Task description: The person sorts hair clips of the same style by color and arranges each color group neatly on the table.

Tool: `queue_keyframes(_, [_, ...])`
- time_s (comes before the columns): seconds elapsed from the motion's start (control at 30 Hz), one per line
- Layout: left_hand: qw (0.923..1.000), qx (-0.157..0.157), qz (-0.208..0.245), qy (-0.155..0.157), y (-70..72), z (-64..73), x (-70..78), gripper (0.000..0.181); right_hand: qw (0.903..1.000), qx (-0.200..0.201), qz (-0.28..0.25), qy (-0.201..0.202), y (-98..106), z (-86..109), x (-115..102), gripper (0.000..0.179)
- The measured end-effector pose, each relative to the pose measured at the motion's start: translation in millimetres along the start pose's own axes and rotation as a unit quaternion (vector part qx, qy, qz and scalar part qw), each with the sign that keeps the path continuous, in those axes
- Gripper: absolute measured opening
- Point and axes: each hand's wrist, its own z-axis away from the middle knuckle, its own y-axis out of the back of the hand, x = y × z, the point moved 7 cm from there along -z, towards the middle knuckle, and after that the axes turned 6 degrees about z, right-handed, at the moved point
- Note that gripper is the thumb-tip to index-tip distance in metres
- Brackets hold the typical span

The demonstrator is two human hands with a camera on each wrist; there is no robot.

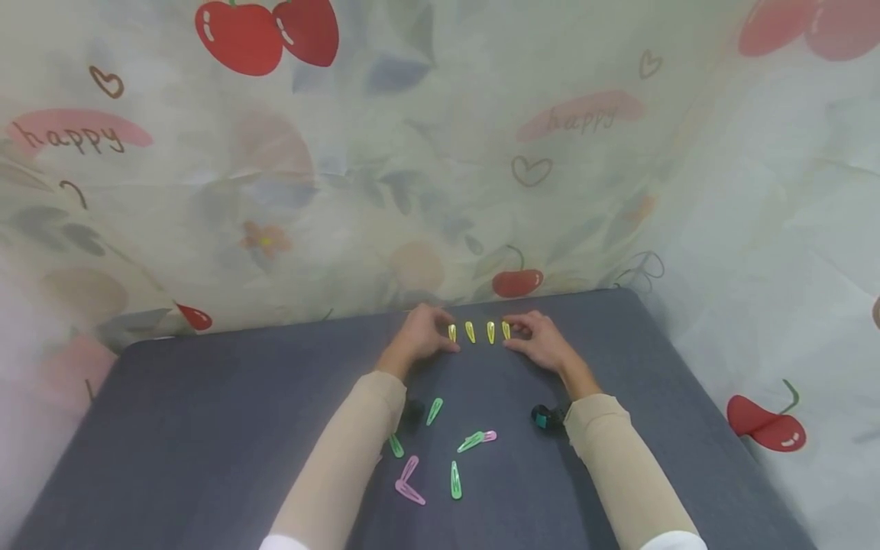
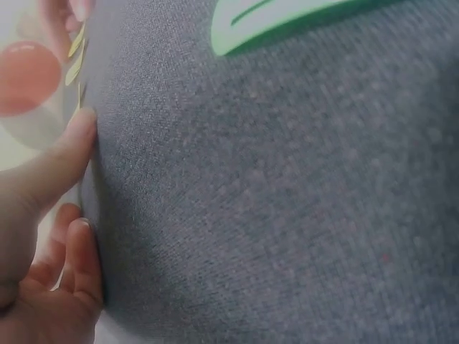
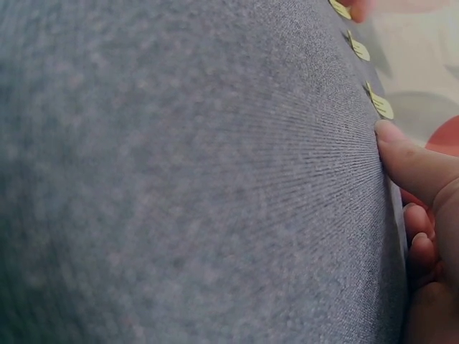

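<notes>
Several yellow snap hair clips (image 1: 470,331) lie upright side by side in a row near the far table edge. My left hand (image 1: 421,334) holds the leftmost yellow clip (image 1: 452,333) by its two ends, index finger at the top and thumb at the bottom. At the other end of the row, my right hand (image 1: 541,341) spans the rightmost yellow clip (image 1: 506,330) in the same way. In the left wrist view the thumb (image 2: 80,132) lies low against the cloth; the right wrist view shows the other thumb (image 3: 401,154) beside the row.
Nearer me lie green hair clips (image 1: 456,480), a V-shaped pair of pink clips (image 1: 410,491), and a green clip (image 1: 471,441) overlapping a pink one (image 1: 490,436). Another green clip (image 1: 396,446) sits beside my left sleeve. A patterned curtain (image 1: 385,191) stands behind the dark table (image 1: 227,428).
</notes>
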Motion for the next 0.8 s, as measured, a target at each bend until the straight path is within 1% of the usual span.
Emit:
queue_keyframes(0.2, [0.9999,-0.003,0.002,-0.010,2.6,4.6,-1.3,0.056,1.0000,-0.004,0.006,0.002,-2.9,0.2,0.5,0.051])
queue_keyframes(0.37, [0.9996,0.003,-0.018,-0.023,9.8,12.1,1.9,0.058,0.9999,-0.004,0.014,0.008,-4.7,-1.3,1.3,0.057])
queue_keyframes(0.47, [0.9989,0.014,-0.032,-0.031,16.8,16.9,3.9,0.057,0.9999,-0.007,0.010,0.007,-4.3,-2.0,2.3,0.061])
queue_keyframes(0.63, [0.9971,0.041,-0.050,-0.041,30.0,23.6,8.0,0.052,0.9999,-0.014,0.006,0.007,-1.7,-0.6,4.0,0.067])
queue_keyframes(0.73, [0.9947,0.061,-0.069,-0.047,38.8,28.9,10.1,0.060,0.9997,-0.017,0.015,0.010,-1.3,1.4,2.3,0.071])
queue_keyframes(0.8, [0.9914,0.075,-0.092,-0.056,44.4,33.6,12.3,0.067,0.9993,-0.013,0.032,0.015,-0.6,3.5,-1.3,0.073])
